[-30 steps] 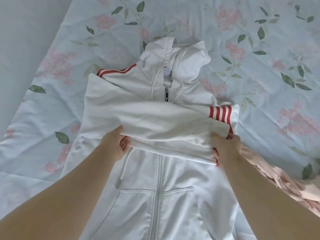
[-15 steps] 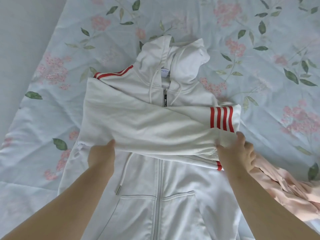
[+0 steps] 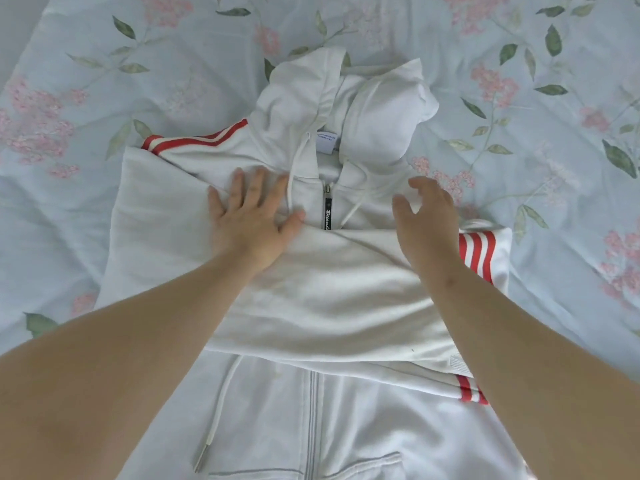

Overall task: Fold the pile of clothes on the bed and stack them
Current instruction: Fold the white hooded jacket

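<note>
- Left hand [image 3: 249, 216] lying flat with its fingers spread wide, palm pressing on the soft white fabric just left of the zipper pull [image 3: 327, 209]. It is holding nothing.
- Right hand [image 3: 426, 220] reaching over the chest right of the zipper, fingers loosely curved and apart, gripping nothing. Cannot tell whether it is touching the cloth.
- White hoodie [image 3: 329, 306] lying face up on the bed, zipped. The knit looks thick, matte and fleecy.
- Folded sleeve [image 3: 346, 271] running across the chest as a broad flat band, under both wrists.
- Its cuff end is showing red and white stripes [image 3: 479, 252] beside the right forearm.
- More stripes are showing on the left shoulder [image 3: 197, 140] and on a second cuff [image 3: 471, 393] lower down.
- Hood [image 3: 346, 98] bunching in rounded, puffy folds at the top, with a small white label [image 3: 326, 142] at the neck.
- Round cord drawstring [image 3: 221, 403] trailing down the front, ending in a metal tip.
- Bedsheet [image 3: 104, 81] lying rumpled beneath, pale blue and printed with pink blossoms and green leaves.
- Since half a second ago, both hands have left the sleeve's lower edge and moved up to the chest. The left has gone from curled to flat, and the sleeve is lying where it was.
</note>
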Tool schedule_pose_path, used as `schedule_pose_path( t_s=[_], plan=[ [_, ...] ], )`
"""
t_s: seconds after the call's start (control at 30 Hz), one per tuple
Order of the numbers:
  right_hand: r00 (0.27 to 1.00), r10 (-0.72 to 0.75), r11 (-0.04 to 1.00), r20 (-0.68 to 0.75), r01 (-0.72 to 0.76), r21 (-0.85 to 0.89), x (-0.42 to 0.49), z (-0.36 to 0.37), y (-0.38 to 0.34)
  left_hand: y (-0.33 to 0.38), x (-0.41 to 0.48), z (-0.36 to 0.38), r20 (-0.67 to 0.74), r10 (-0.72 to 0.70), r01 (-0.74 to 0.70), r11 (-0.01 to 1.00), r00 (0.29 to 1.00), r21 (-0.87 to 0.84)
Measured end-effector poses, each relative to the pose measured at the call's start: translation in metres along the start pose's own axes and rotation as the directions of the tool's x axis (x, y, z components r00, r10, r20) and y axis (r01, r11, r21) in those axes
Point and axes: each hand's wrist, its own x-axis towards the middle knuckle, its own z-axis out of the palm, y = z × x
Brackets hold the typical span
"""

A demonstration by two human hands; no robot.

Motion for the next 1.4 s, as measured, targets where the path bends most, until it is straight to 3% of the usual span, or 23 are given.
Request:
schedule_pose_path(
  t_s=[0.1, 0.17, 0.2, 0.3, 0.47, 0.6, 0.67, 0.77, 0.8, 0.87, 0.93, 1.0, 1.07, 1.1, 1.13, 1.17, 1.2, 1.23, 1.27, 1.33, 1.4],
  plan=[
    [0.993, 0.077, 0.996, -0.088, -0.071, 0.062, 0.045, 0.003, -0.008, -0.001, 0.000, 0.017, -0.102, -0.007, 0.010, 1.000, 0.995, 0.023],
    [0.976, 0.189, 0.964, -0.110, -0.163, 0.211, 0.079, 0.005, -0.019, -0.002, 0.001, 0.024, -0.161, 0.002, -0.001, 1.000, 0.987, 0.002],
    [0.957, 0.281, 0.909, -0.066, -0.244, 0.337, 0.097, 0.006, -0.024, -0.003, 0.003, 0.027, -0.193, 0.006, -0.009, 1.000, 0.981, -0.010],
    [0.849, 0.483, 0.579, 0.214, -0.493, 0.649, 0.146, 0.003, -0.037, -0.006, 0.006, 0.034, -0.290, 0.035, -0.041, 0.999, 0.956, -0.015],
    [0.776, 0.566, 0.519, 0.280, -0.599, 0.610, 0.190, 0.012, -0.038, -0.008, 0.006, 0.042, -0.373, 0.046, -0.049, 0.999, 0.927, 0.003],
    [0.901, 0.427, 0.666, 0.075, -0.370, 0.648, 0.195, 0.020, -0.056, -0.009, 0.008, 0.044, -0.409, 0.063, -0.062, 0.998, 0.910, 0.014],
    [0.974, 0.226, 0.691, -0.003, -0.159, 0.705, 0.185, 0.013, -0.075, -0.009, 0.008, 0.045, -0.410, 0.060, -0.059, 0.998, 0.910, 0.015],
    [0.987, -0.007, 0.693, -0.159, 0.120, 0.711, 0.159, -0.011, -0.098, -0.009, 0.007, 0.045, -0.396, 0.057, -0.066, 0.998, 0.917, -0.009],
    [0.960, -0.156, 0.709, -0.234, 0.273, 0.650, 0.145, -0.020, -0.102, -0.009, 0.007, 0.045, -0.399, 0.056, -0.072, 0.997, 0.915, -0.025],
    [0.837, -0.452, 0.706, -0.310, 0.548, 0.450, 0.104, -0.028, -0.089, -0.011, 0.006, 0.042, -0.387, 0.031, -0.077, 0.992, 0.922, -0.103],
    [0.732, -0.652, 0.699, -0.199, 0.682, 0.216, 0.055, -0.022, -0.053, -0.011, 0.003, 0.032, -0.391, -0.018, -0.083, 0.967, 0.920, -0.240],
    [0.692, -0.721, 0.693, -0.025, 0.721, -0.028, 0.017, -0.010, -0.006, -0.013, 0.001, 0.026, -0.379, -0.081, -0.098, 0.897, 0.922, -0.431],
    [0.727, -0.672, 0.708, 0.138, 0.686, -0.168, -0.009, 0.001, 0.032, -0.015, 0.000, 0.021, -0.370, -0.190, -0.139, 0.699, 0.910, -0.701],
    [0.769, -0.615, 0.754, 0.174, 0.638, -0.154, -0.020, 0.003, 0.042, -0.017, -0.001, 0.014, -0.308, -0.311, -0.127, 0.488, 0.899, -0.864],
    [0.850, -0.502, 0.851, 0.158, 0.518, -0.088, -0.030, 0.003, 0.043, -0.017, -0.001, 0.000, -0.167, -0.424, -0.081, 0.213, 0.890, -0.974],
    [0.925, -0.360, 0.933, 0.118, 0.361, 0.012, -0.040, 0.001, 0.038, -0.016, -0.002, -0.015, 0.000, -0.486, -0.013, -0.023, 0.874, -1.000],
    [0.976, -0.202, 0.974, 0.079, 0.192, 0.122, -0.046, 0.000, 0.032, -0.016, -0.001, -0.030, 0.138, -0.491, 0.057, -0.177, 0.860, -0.983],
    [0.998, -0.063, 0.971, 0.020, 0.057, 0.232, -0.051, 0.001, 0.026, -0.015, 0.001, -0.042, 0.223, -0.455, 0.133, -0.221, 0.862, -0.966],
    [0.998, 0.049, 0.943, -0.027, -0.038, 0.331, -0.053, 0.002, 0.020, -0.011, 0.002, -0.052, 0.267, -0.401, 0.210, -0.180, 0.876, -0.961],
    [0.968, 0.249, 0.829, 0.025, -0.227, 0.511, -0.049, 0.006, 0.001, 0.006, 0.000, -0.064, 0.310, -0.302, 0.346, 0.072, 0.901, -0.936],
    [0.911, 0.375, 0.727, 0.171, -0.403, 0.556, -0.042, 0.015, -0.011, 0.024, -0.005, -0.061, 0.307, -0.307, 0.396, 0.294, 0.901, -0.870]
  ],
)
